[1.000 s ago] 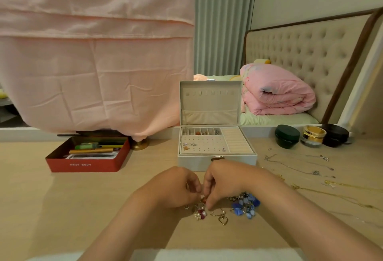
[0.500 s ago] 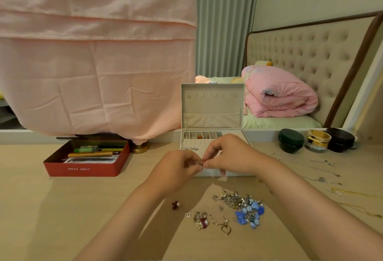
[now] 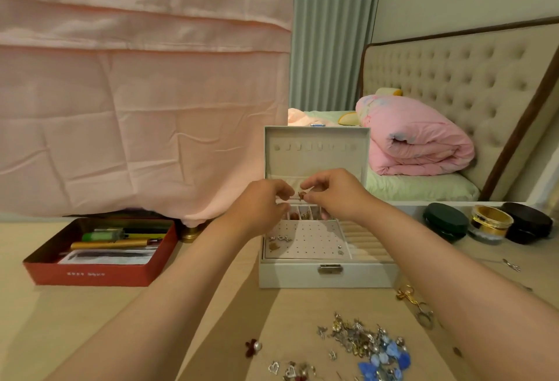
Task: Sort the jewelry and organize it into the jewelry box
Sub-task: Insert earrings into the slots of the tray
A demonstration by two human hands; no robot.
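The white jewelry box (image 3: 328, 278) stands open mid-table, lid upright, with a few small pieces on its perforated earring panel (image 3: 305, 243) and in the back compartments. My left hand (image 3: 261, 206) and my right hand (image 3: 334, 194) meet above the back of the box and together pinch a small brownish earring (image 3: 301, 195) between their fingertips. A heap of mixed jewelry (image 3: 361, 339) with blue pieces lies on the table in front, with heart pendants (image 3: 282, 368) and a dark red piece (image 3: 252, 347) to its left.
A red tray (image 3: 90, 273) of pens and papers sits at the left. Three round jars (image 3: 488, 223) stand at the right back. Thin chains and a gold piece (image 3: 406, 293) lie right of the box. Pink cloth hangs behind; a bed lies beyond.
Both hands rose from the jewelry heap with the small earring and moved forward, from the box's front edge to above its back compartments.
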